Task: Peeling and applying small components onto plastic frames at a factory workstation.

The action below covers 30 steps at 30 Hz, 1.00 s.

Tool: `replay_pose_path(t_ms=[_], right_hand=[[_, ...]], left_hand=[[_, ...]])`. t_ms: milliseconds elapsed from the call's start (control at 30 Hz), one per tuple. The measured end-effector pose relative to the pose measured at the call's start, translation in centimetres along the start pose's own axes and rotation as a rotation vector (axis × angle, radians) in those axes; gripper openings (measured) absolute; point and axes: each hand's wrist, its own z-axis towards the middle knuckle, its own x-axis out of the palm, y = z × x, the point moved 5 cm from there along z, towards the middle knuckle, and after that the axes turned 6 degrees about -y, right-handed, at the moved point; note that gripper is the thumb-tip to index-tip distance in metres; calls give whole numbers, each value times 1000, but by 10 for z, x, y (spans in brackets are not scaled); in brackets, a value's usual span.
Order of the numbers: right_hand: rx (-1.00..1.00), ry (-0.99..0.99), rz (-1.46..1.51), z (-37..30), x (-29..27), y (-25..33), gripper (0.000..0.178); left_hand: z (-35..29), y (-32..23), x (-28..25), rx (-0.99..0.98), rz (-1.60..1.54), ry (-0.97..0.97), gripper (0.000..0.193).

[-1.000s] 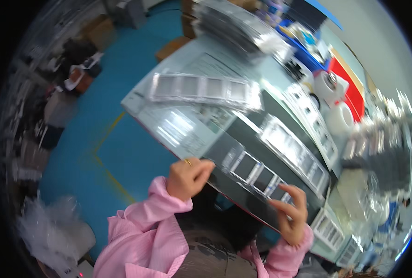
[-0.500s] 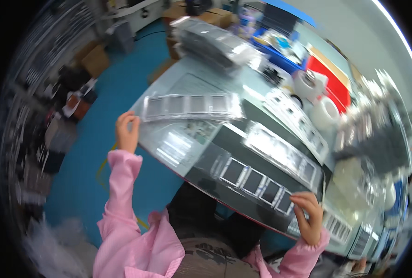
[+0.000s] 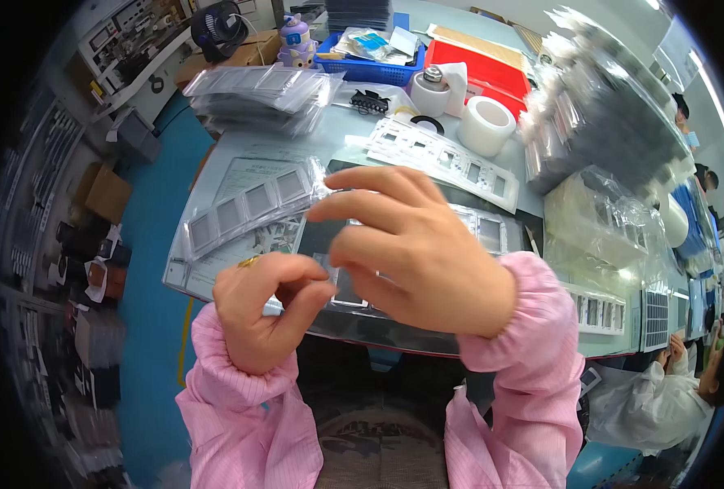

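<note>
Both hands are held together above the bench [image 3: 248, 147], close to its near edge. The left hand [image 3: 272, 308] is curled, thumb bent toward forefinger; whether anything thin is pinched there cannot be told. The right hand [image 3: 415, 253] is loosely opened, palm down, fingers parted and pointed left; nothing is seen to be gripped by it. The two thumbs are brought just beside each other

A framed strip [image 3: 348, 298] is laid under and just beyond the hands, on a dark mat [image 3: 317, 235]. Its left part is glimpsed between the thumbs, while the rest is covered by the right hand. Its long axis seems to be run left to right along the near edge, though its far end is hidden. The visible part is neared by both hands about equally; contact cannot be told

To the left, beyond the left hand, a bagged strip [image 3: 244, 208] is laid slantwise, its right end farther away. Past the right hand, another strip [image 3: 488, 232] is partly covered. Farther out, a white panel [image 3: 443, 159], a stack of bags [image 3: 256, 94], a white roll [image 3: 484, 137] and a blue basket [image 3: 370, 73] are set
</note>
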Motion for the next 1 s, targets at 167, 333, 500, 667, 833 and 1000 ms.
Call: replay_pose_path(t_ms=[167, 333, 500, 667, 833, 1000], right_hand=[[83, -49, 25, -23, -56, -6, 18], [257, -13, -18, -68, -87, -19, 25], [461, -16, -46, -112, -98, -37, 24], [590, -27, -90, -156, -100, -49, 23], [681, -10, -44, -206, -72, -61, 20], [722, 22, -136, -248, -51, -68, 15]], left_hand=[[-48, 76, 3, -320, 126, 91, 12], [-112, 123, 24, -218, 474, 249, 21], [-124, 134, 26, -212, 523, 273, 28], [-123, 137, 26, -212, 544, 275, 27], [-121, 135, 24, -205, 577, 275, 26], [-121, 139, 27, -238, 537, 287, 23]])
